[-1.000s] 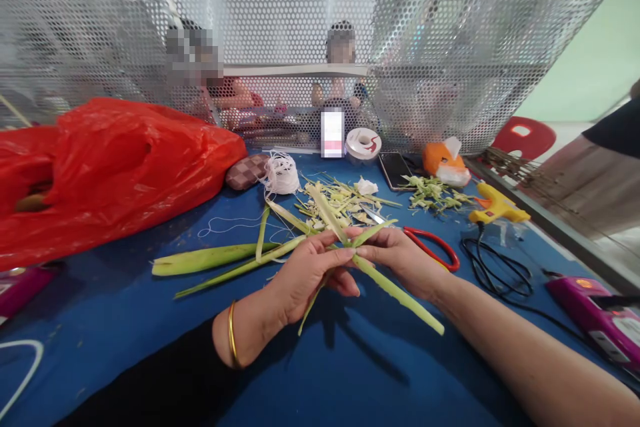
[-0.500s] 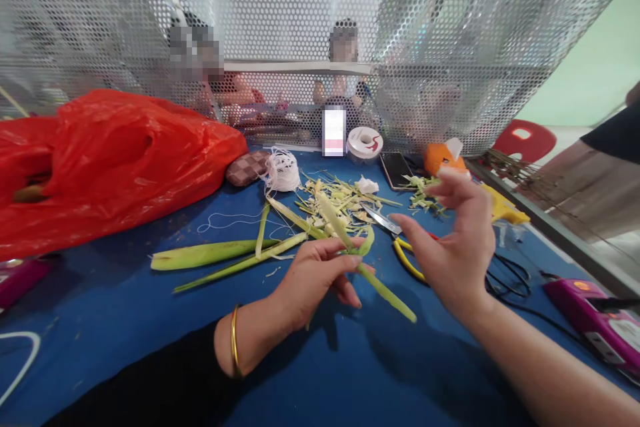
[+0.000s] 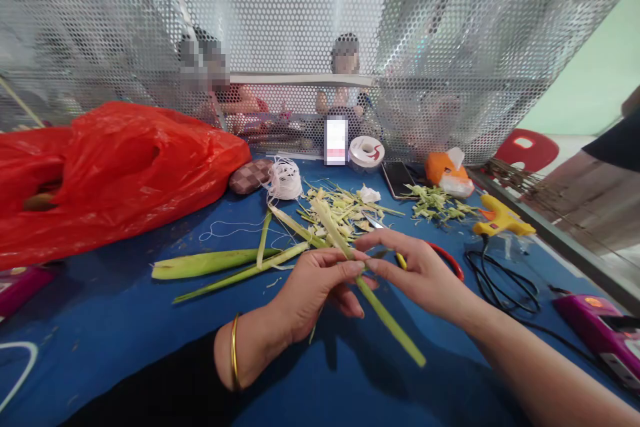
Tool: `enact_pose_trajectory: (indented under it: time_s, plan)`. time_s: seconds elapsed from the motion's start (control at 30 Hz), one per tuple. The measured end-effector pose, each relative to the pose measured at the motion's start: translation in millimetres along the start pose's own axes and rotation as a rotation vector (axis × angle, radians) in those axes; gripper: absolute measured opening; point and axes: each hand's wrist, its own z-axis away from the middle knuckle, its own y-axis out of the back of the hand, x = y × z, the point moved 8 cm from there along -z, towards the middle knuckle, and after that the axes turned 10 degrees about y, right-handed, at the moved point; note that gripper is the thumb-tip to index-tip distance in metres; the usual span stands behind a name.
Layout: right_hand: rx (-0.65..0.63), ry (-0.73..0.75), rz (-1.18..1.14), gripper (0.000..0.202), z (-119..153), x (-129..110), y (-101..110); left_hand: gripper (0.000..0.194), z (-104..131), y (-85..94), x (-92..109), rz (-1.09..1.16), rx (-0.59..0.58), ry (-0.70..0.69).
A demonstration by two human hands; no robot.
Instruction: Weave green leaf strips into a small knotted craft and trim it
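Note:
My left hand (image 3: 305, 287), with a gold bangle at the wrist, pinches a pale green leaf strip (image 3: 393, 323) between thumb and fingers. The strip slants from the far left toward me at the right. My right hand (image 3: 420, 273) closes thumb and fingertips on it beside the left thumb; the pinched spot is partly hidden. Beneath the right hand lie scissors (image 3: 447, 260) with red and yellow handles, partly covered. Longer green leaves (image 3: 205, 264) rest left of my hands. Chopped leaf scraps (image 3: 340, 203) are heaped beyond them.
A red plastic bag (image 3: 150, 167) fills the left. White string (image 3: 285, 180), a ribbon spool (image 3: 367, 152), a phone (image 3: 399, 179) and an orange tissue pack (image 3: 447, 173) stand along the back. At right are a yellow glue gun (image 3: 503, 217) and a purple power strip (image 3: 600, 327). People sit beyond the perforated screen.
My right hand has moved left and down from its raised, open position and now pinches the leaf strip beside my left hand. The strip's curled part is now covered by the fingers.

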Motion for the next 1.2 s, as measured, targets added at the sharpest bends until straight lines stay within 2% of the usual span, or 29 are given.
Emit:
enact_pose_trajectory:
  time_s: [0.1, 0.2, 0.23, 0.3, 0.4, 0.47, 0.53, 0.7, 0.83, 0.97, 1.03, 1.1, 1.2]
  plan:
    - [0.071, 0.013, -0.064, 0.025, 0, -6, 6, 0.02, 2, -6.9, -12, -0.126, -0.052, 0.135]
    - [0.055, 0.011, -0.032, 0.009, 3, -12, -3, 0.016, 3, -16.0, -30, -0.256, -0.165, 0.273]
    - [0.052, 0.037, -0.004, 0.009, 5, -17, -8, 0.016, 2, -15.9, -33, -0.261, -0.174, 0.295]
    - [0.049, 0.184, 0.132, 0.019, 8, -34, -17, 0.017, -3, -9.6, -33, -0.198, -0.12, 0.284]
    - [-0.001, 0.544, 0.588, 0.026, 21, -67, -38, 0.019, -10, 8.2, -23, 0.025, 0.04, 0.185]
    - [-0.113, 0.741, 0.803, 0.031, 31, -77, -57, 0.02, -12, 15.5, -18, 0.164, 0.083, 0.155]
    - [-0.173, 0.832, 0.91, 0.034, 38, -78, -66, 0.017, -14, 18.6, -16, 0.236, 0.087, 0.15]
    - [-0.159, 0.905, 0.972, 0.032, 42, -80, -68, 0.012, -14, 19.0, -13, 0.316, 0.058, 0.131]
    - [-0.254, 0.916, 0.987, 0.03, 39, -73, -75, 0.012, -12, 13.1, -8, 0.431, -0.012, 0.146]
    - [-0.321, 0.867, 0.921, 0.029, 35, -66, -77, 0.012, -9, 15.3, 0, 0.51, 0.01, 0.131]
    - [-0.29, 0.837, 0.806, 0.027, 33, -68, -74, 0.014, -8, 17.3, 1, 0.509, 0.026, 0.098]
    - [-0.206, 0.814, 0.721, 0.025, 32, -72, -70, 0.014, -10, 17.1, -1, 0.501, 0.03, 0.08]
    - [-0.138, 0.784, 0.769, 0.027, 30, -73, -75, 0.013, -13, 13.9, -11, 0.492, 0.038, 0.083]
